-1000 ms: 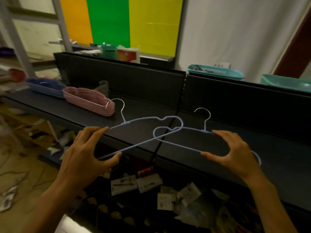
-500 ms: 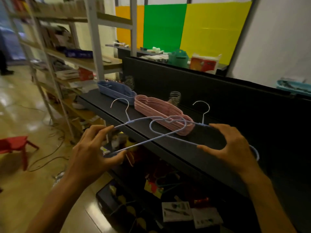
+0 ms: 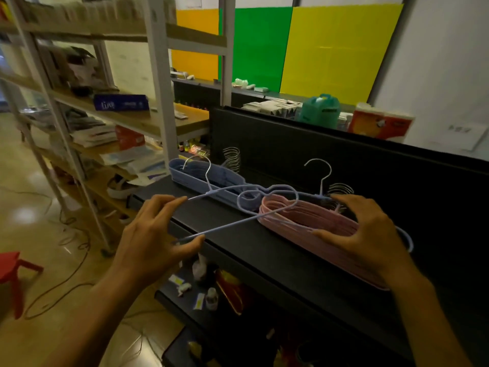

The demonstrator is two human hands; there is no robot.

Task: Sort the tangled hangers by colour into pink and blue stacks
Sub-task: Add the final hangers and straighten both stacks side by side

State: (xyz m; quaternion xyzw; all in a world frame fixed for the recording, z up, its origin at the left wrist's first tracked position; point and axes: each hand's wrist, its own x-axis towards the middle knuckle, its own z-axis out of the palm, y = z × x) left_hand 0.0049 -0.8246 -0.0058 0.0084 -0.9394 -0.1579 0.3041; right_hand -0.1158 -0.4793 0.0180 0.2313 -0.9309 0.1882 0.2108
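Holding two blue hangers above the black shelf [image 3: 264,258], interlocked at their inner ends.

- L hand [image 3: 150,234]: thumb and fingers pinch the outer end of left blue hanger [image 3: 225,227]; its hook stands up in front of the blue stack.
- R hand [image 3: 362,234]: fingers curled over the top wire of right blue hanger [image 3: 321,181], thumb under; lower wire mostly hidden behind the hand, only the far rounded end shows past the wrist.
- Crossing point of the two hangers sits over the gap between stacks; whether the loops are truly linked or just overlapped can't be made out.
- Blue stack [image 3: 185,170]: on shelf, far left end, partly covered by held hanger.
- Pink stack [image 3: 312,221]: on shelf just right of blue stack, touching or nearly so; near end cut off by R forearm.
- Hooks of both stacks bunch against the black back panel [image 3: 291,144]; count not readable.
- Metal rack [image 3: 158,75] at left w/ boxes, blurred.
- Red stool [image 3: 13,271] cut off at left edge.
- Lower shelf items dark, not identifiable.
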